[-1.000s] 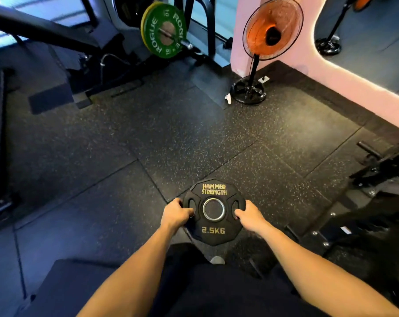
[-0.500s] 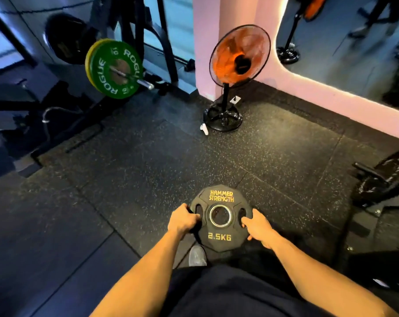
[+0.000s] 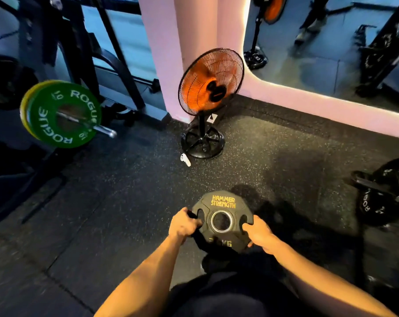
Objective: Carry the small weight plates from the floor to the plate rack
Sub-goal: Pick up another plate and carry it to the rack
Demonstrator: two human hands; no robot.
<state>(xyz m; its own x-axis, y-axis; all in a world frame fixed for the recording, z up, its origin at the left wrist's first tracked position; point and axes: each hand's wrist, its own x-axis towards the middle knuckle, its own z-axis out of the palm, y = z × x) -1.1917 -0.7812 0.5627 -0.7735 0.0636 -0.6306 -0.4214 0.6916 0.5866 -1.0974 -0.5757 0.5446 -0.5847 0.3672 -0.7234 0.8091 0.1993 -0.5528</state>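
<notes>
I carry a small black Hammer Strength 2.5 kg plate [image 3: 223,203] flat in front of me, above the dark rubber floor. My left hand [image 3: 182,224] grips its left handle slot and my right hand [image 3: 259,233] grips the right one. The plate's steel-ringed centre hole faces up between my hands. A black rack frame with a peg and black Rogue plates [image 3: 382,191] shows at the right edge.
An orange floor fan [image 3: 211,81] on a round black base stands ahead by a pink pillar. A barbell with green and yellow Rogue plates [image 3: 61,115] sticks out at the left from a dark rack. A mirror runs along the far right wall.
My view has swung right and risen. The fan and the green plates have shifted left and look nearer, and the black Rogue plates have come into view on the right. Both hands hold the plate throughout.
</notes>
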